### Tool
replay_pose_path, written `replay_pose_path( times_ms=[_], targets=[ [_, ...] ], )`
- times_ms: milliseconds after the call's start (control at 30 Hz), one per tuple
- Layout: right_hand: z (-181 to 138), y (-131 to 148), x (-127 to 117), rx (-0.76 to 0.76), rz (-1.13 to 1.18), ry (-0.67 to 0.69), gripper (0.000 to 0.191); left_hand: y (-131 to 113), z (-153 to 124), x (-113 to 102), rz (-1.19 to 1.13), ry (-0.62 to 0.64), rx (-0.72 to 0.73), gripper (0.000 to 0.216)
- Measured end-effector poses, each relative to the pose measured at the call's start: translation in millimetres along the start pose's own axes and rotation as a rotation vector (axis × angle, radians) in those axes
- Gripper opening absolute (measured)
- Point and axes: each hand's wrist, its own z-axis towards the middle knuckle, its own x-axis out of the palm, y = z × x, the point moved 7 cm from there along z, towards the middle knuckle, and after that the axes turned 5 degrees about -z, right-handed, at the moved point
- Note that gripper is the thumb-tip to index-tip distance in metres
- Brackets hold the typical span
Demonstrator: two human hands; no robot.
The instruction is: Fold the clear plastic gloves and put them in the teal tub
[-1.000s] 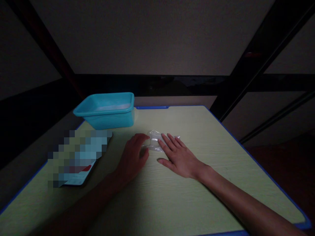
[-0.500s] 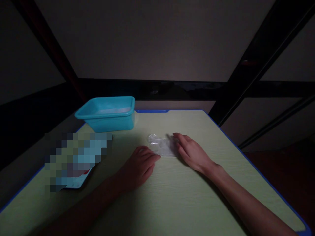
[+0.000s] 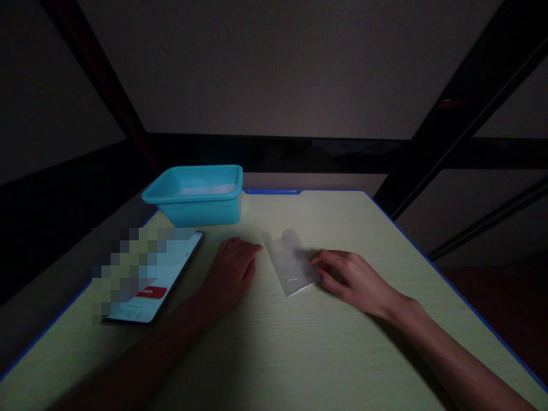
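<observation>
A thin, clear plastic bag (image 3: pixel 291 265) lies flat on the table, set at a slant between my two hands. Something pale and rounded shows at its upper part; I cannot tell whether it is a fold or contents. My right hand (image 3: pixel 353 277) is at the bag's right edge, fingertips touching or just over it, with thumb and forefinger apart. Left of the bag, my left hand (image 3: pixel 233 268) rests on the table with loosely bent fingers and holds nothing. A small gap separates its fingertips from the bag.
A turquoise plastic basket (image 3: pixel 197 212) with something white inside stands at the table's back left. Nearer, a phone or tablet (image 3: pixel 171 279) with a lit, partly blurred screen lies left of my left hand. The pale table (image 3: pixel 299 354) has a blue rim; a wall rises behind.
The plastic bag has turned to a slant and lies flatter. My left hand has come off it to the left, while my right hand has shifted right and nearer. The view has shifted slightly.
</observation>
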Motion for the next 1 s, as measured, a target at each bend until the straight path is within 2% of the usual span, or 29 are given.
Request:
replay_pose_path(
  times_ms=[67,133,233,300,500,700,800,900,1000],
  targets=[
    [-1.3,13.2,0.2,-0.178,-0.131,-0.042,0.019,-4.5,-1.8,-1.8,-0.096,-0.029,0.025,0.03],
    [-3.3,22.6,2.7,-0.312,-0.248,-0.06,0.021,-14.6,-3.4,1.1,-0.171,0.004,0.102,0.032],
    [-4.7,28.1,5.7,-0.397,-0.371,-0.064,0.021,-29.0,-5.0,10.9,-0.191,0.117,0.203,0.034],
    [-5.4,30.3,7.5,-0.429,-0.435,-0.051,0.021,-32.8,-5.1,16.4,-0.177,0.173,0.22,0.033],
    [-6.4,36.8,10.3,-0.475,-0.511,-0.032,0.019,-32.4,-3.9,19.7,-0.176,0.206,0.211,0.025],
    [-4.6,41.7,7.0,-0.481,-0.473,-0.131,0.027,-30.7,-3.5,20.7,-0.166,0.219,0.186,0.014],
    [-4.4,43.5,1.4,-0.443,-0.367,-0.208,0.028,-30.3,-3.3,19.5,-0.14,0.183,0.191,0.022],
    [-5.8,44.2,-2.7,-0.413,-0.263,-0.264,0.028,-32.4,-3.5,18.9,-0.097,0.147,0.239,0.014],
    [-7.2,42.7,-0.8,-0.443,-0.222,-0.242,0.024,-34.6,-3.4,16.7,-0.087,0.087,0.287,0.01]
  ],
)
